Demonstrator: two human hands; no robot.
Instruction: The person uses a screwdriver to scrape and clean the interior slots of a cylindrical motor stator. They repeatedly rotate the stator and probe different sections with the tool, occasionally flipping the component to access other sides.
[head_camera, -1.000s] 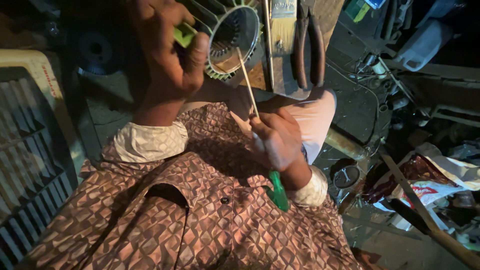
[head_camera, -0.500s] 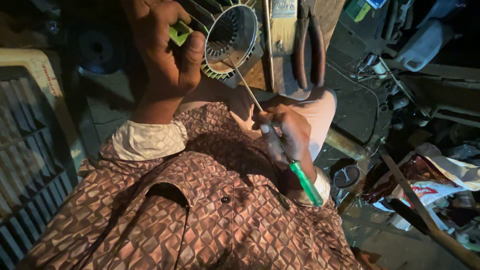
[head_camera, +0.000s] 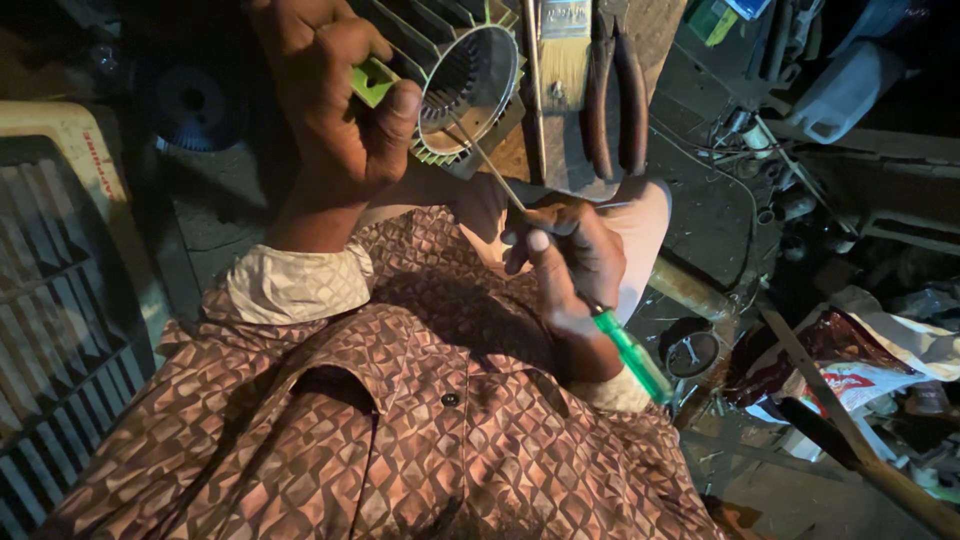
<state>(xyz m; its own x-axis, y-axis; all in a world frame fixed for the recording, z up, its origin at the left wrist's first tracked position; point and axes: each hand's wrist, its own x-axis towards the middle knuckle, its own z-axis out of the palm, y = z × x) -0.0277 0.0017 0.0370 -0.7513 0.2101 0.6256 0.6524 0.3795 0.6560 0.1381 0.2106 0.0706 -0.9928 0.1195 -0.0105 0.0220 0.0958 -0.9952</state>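
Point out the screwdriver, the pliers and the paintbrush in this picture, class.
screwdriver (head_camera: 632, 352), head view, on its green handle below the right hand.
pliers (head_camera: 615, 95), head view, on the dark handles at the top.
paintbrush (head_camera: 565, 62), head view, on its pale bristles left of the pliers.

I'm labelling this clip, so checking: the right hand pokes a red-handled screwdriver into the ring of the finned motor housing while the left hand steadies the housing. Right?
Not quite: the screwdriver has a green handle, not red, as the head view shows. The rest stands: the right hand holds it with the shaft reaching into the ring of the motor housing, which the left hand steadies.
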